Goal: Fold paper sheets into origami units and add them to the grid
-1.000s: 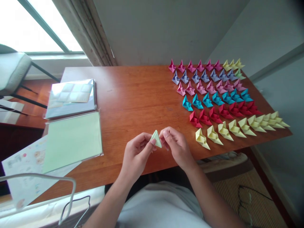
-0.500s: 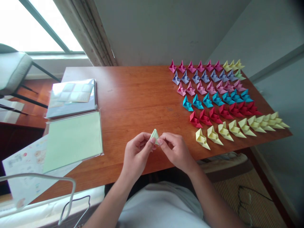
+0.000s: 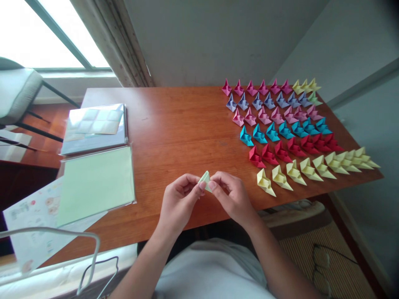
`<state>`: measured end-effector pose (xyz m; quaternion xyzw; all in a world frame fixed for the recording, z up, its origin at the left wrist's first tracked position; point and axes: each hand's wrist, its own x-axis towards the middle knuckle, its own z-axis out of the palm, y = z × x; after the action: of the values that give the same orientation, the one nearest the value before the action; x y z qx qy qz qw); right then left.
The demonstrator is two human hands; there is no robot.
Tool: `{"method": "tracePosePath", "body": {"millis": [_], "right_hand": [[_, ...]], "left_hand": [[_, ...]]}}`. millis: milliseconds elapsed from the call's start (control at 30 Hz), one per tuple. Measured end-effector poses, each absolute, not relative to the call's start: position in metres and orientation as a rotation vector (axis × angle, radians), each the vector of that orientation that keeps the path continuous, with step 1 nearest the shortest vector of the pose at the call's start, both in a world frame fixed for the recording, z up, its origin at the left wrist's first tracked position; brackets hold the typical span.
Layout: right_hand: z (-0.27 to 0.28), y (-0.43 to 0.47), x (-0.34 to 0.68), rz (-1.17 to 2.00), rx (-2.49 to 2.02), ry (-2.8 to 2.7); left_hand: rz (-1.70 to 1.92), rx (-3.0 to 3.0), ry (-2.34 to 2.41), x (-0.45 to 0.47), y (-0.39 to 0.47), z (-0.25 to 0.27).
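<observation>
A small piece of folded pale green paper (image 3: 205, 179) is pinched between both hands above the table's front part. My left hand (image 3: 181, 196) grips its left side with thumb and fingers. On the other side my right hand (image 3: 230, 192) holds it the same way, thumb pressed on the near face. The paper's pointed tip stands up between the hands; its lower part is partly hidden by the fingers. Nearest on the right is a row of folded pale yellow paper boats (image 3: 264, 182).
More paper boats in red (image 3: 256, 157), blue (image 3: 245, 136), pink (image 3: 238, 118), purple (image 3: 231, 103) and magenta (image 3: 226, 87) fill the table's right side. Packs of light green paper (image 3: 98, 185) and bluish paper (image 3: 70, 139) lie left, over a printed sheet (image 3: 28, 224). A white metal bar (image 3: 62, 229) crosses the lower left.
The folded paper has shifted slightly right and tilted, its tip now leaning right. Both hands keep hold of it, and the fingers have moved a little.
</observation>
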<state>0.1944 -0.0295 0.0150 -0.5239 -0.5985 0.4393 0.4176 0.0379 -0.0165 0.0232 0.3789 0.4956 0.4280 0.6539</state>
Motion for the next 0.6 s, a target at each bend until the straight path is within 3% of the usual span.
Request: {"method": "tracePosePath", "body": {"millis": [600], "right_hand": [[0.011,-0.036,0.174,1.047,-1.299,-1.274]], "left_hand": [[1.049,0.678,1.065,0.043,-0.021,0.022]]}}
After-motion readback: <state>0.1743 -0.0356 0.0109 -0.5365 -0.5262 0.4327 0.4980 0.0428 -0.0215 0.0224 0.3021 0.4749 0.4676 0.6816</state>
